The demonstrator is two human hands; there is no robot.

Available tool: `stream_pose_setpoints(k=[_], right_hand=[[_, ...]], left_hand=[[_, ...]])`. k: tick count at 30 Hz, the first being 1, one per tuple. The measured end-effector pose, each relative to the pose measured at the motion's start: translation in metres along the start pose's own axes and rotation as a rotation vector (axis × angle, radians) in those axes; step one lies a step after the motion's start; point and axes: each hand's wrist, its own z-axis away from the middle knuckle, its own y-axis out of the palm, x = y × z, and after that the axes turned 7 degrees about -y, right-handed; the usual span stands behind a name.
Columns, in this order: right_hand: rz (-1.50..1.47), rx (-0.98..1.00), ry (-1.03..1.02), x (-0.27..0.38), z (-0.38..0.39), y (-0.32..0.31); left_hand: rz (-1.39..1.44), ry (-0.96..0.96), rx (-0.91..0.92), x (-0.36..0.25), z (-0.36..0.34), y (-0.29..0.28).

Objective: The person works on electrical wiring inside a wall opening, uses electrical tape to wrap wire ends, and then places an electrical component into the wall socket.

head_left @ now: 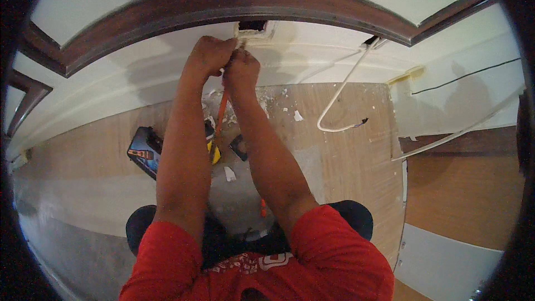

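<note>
Both my arms reach forward to the white wall, just below a square cut-out (252, 25) with a rough, light rim. My left hand (213, 54) is closed, its fingertips pinched by the rim's lower left corner. Right beside it, my right hand (243, 69) is closed too, its fingers touching or almost touching those of the left. Whatever they grip is too small and hidden to name. An orange strip-like thing (222, 110) hangs or stands below my hands, partly behind the right forearm; whether a hand holds it is unclear.
Dark brown moulding (167, 6) crosses the wall above. A white cable (341, 92) with bared ends droops from a second wall hole (370, 40). White chips (297, 116), a dark case (146, 150), a yellow tool part (214, 153) and a black box (238, 147) lie on the floor.
</note>
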Motion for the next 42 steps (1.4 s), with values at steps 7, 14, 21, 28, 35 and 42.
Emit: stream_pose_setpoints(k=[7,14,21,28,35,42], right_hand=[[-0.007,-0.100,0.036,-0.005,-0.018,-0.009],[0.219,0.094,-0.286,-0.042,-0.021,-0.028],[-0.003,0.226,0.155,0.022,0.001,-0.018],[0.056,0.321,0.225,0.034,-0.018,-0.053],[0.260,0.258,-0.082,-0.005,-0.015,-0.070],[0.325,0.190,-0.168,-0.033,0.000,-0.069]], left_hand=[[-0.244,0.175,-0.186,0.009,0.001,0.002],[0.131,-0.108,-0.198,-0.010,0.011,-0.009],[0.091,-0.034,-0.209,0.014,-0.006,-0.003],[0.309,-0.044,-0.176,0.017,-0.012,0.031],[0.513,-0.097,-0.239,0.001,-0.014,0.055],[0.880,-0.174,-0.123,0.004,-0.003,0.062]])
